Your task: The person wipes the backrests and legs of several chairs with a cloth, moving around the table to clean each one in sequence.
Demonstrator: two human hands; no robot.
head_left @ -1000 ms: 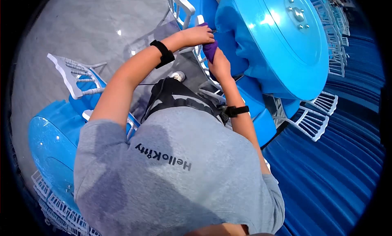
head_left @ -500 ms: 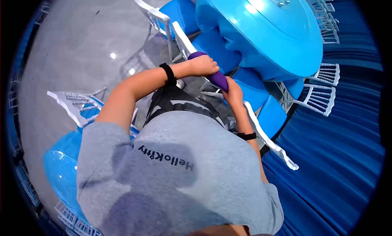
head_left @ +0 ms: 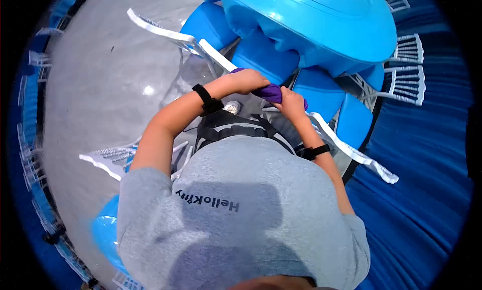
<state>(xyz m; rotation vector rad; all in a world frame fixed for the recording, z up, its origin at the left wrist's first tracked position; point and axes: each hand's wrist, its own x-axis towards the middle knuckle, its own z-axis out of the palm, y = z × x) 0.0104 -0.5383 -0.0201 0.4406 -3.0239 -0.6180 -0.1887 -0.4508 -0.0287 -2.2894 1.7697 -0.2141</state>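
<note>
Under hands (head_left: 248,82) (head_left: 292,105), half-covered cloth (head_left: 269,93), perhaps.

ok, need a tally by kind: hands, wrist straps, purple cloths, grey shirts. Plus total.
Hands: 2 (left hand, right hand)
Black wrist straps: 2 (left strap, right strap)
Purple cloth: 1, partly covered by the hands
Grey shirt: 1
Total: 6
</note>
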